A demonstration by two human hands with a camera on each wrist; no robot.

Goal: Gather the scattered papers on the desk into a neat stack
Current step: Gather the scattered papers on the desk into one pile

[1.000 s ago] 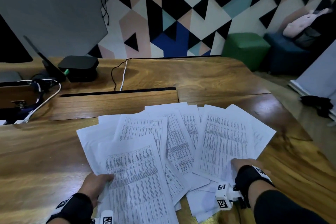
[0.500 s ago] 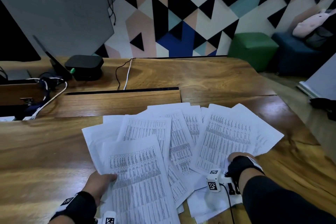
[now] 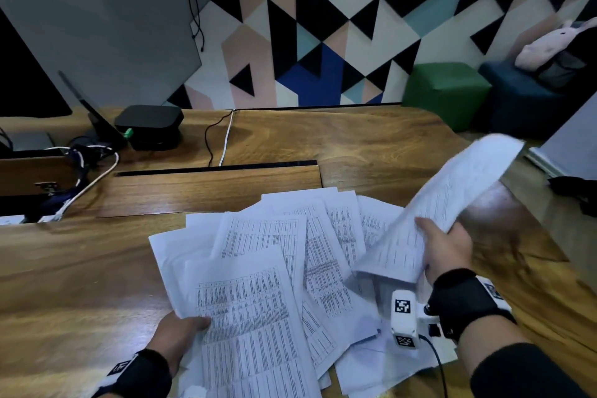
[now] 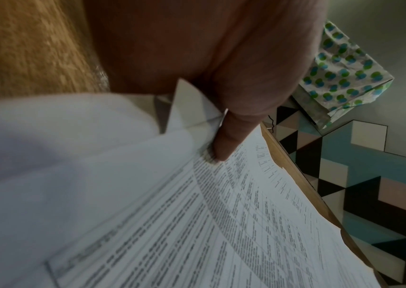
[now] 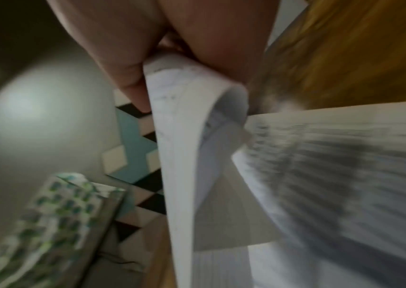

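Several printed sheets (image 3: pixel 310 255) lie fanned out and overlapping on the wooden desk (image 3: pixel 64 268). My left hand (image 3: pixel 181 333) pinches the left edge of the nearest sheet (image 3: pixel 252 326), thumb on top; the left wrist view shows the thumb (image 4: pixel 231 140) pressed on that sheet (image 4: pixel 221 224). My right hand (image 3: pixel 442 245) grips a sheaf of papers (image 3: pixel 452 200) lifted off the desk and bent upward to the right, blurred by motion. In the right wrist view the thumb (image 5: pixel 133 85) clamps the curled sheaf (image 5: pixel 184 155).
A black box (image 3: pixel 148 126), a tangle of cables (image 3: pixel 80 165) and a dark slot (image 3: pixel 216 168) sit at the desk's back left. Green (image 3: pixel 445 90) and blue (image 3: pixel 517 107) stools stand beyond the right edge. The desk's right edge (image 3: pixel 533 236) runs close to the lifted papers.
My right hand has taken the rightmost sheets and raised them off the desk, up and to the right. The left hand stays on the nearest sheet's edge.
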